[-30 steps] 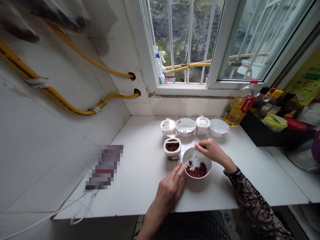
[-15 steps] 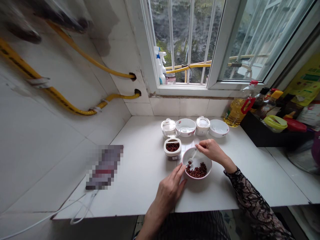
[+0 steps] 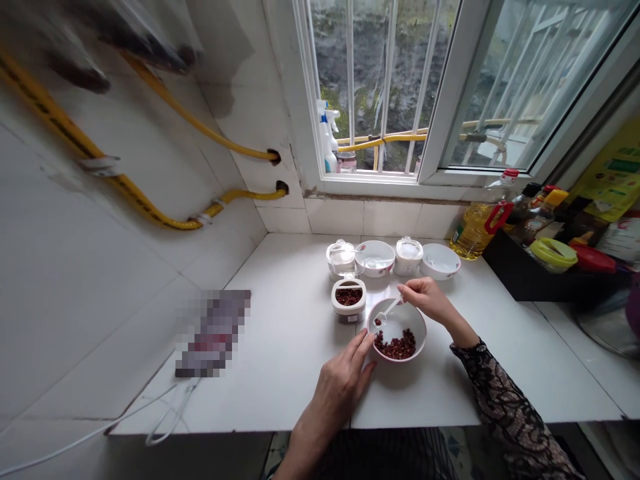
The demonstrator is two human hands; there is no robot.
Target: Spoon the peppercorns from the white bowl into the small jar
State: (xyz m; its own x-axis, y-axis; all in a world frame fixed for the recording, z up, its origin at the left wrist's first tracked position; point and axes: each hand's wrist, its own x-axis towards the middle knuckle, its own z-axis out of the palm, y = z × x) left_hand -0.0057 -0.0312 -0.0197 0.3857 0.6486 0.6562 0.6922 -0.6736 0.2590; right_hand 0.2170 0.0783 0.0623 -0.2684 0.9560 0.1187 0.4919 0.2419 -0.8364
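A white bowl (image 3: 411, 318) with a pink rim sits near the counter's front edge, with dark red Sichuan peppercorns (image 3: 399, 347) across its bottom. My left hand (image 3: 341, 377) holds the bowl at its left side, fingers at the rim and thumb lower down. Between the fingertips of my right hand (image 3: 429, 303) is the handle of a small white spoon (image 3: 391, 309). Its scoop is over the bowl's left part, and a few peppercorns show at it. Just behind and left of the bowl, a seasoning jar (image 3: 349, 313) stands with its lid up, partly filled with peppercorns.
Along the back are two white seasoning jars (image 3: 341, 260) (image 3: 408, 257) and two white bowls (image 3: 375, 259) (image 3: 441, 261). An oil bottle (image 3: 470, 230) and a black box (image 3: 513, 267) of condiments stand right. A blurred-out object (image 3: 215, 333) with a white cable lies left.
The spoon has risen slightly, its scoop now more clearly above the peppercorns. My right hand has shifted a little with it. My left hand stays at the bowl; the whole view has shifted slightly.
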